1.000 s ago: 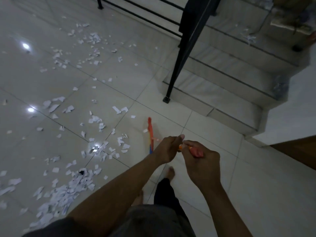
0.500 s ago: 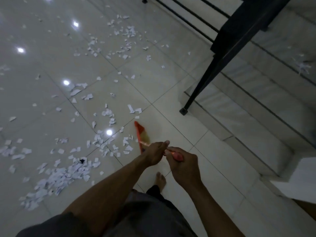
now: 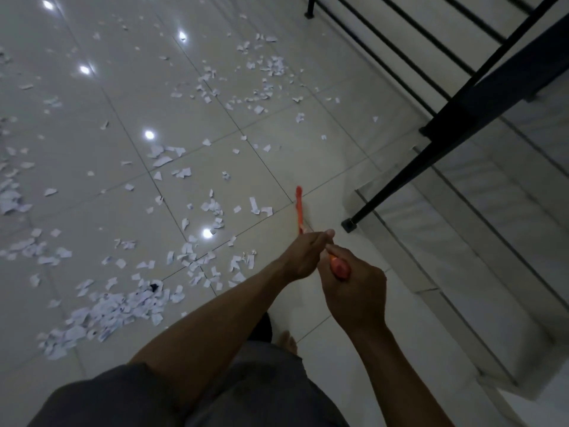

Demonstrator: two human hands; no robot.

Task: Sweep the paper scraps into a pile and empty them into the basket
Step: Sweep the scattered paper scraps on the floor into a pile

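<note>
While the broom [image 3: 299, 211] is held out in front, both hands are on its orange handle, right up against each other. The left hand [image 3: 303, 257] is the forward one, curled round the thin shaft with the thumb lying on top. The right hand [image 3: 354, 291] sits just behind it, fingers [image 3: 346, 256] wrapped tight round the fatter orange end of the handle, which pokes out above the knuckles. From the hands the broom runs away and down to the floor [image 3: 354, 167], its far end near a tile joint, just right of a couple of bigger white bits. Can't really make out the bristles, it's dim and kinda blurry.

The paper scraps [image 3: 254, 205] are all over the glossy grey tiles to the left and ahead. There's a loose scatter far off near the railing, more in the middle, and a denser heap [image 3: 104, 309] at lower left with a small dark thing [image 3: 155, 286] at its upper edge.

A black railing [image 3: 492, 84] slants across the right side, its post standing on the bottom stair [image 3: 446, 241]. One bare foot [image 3: 288, 339] peeks out past grey shorts [image 3: 261, 392].
</note>
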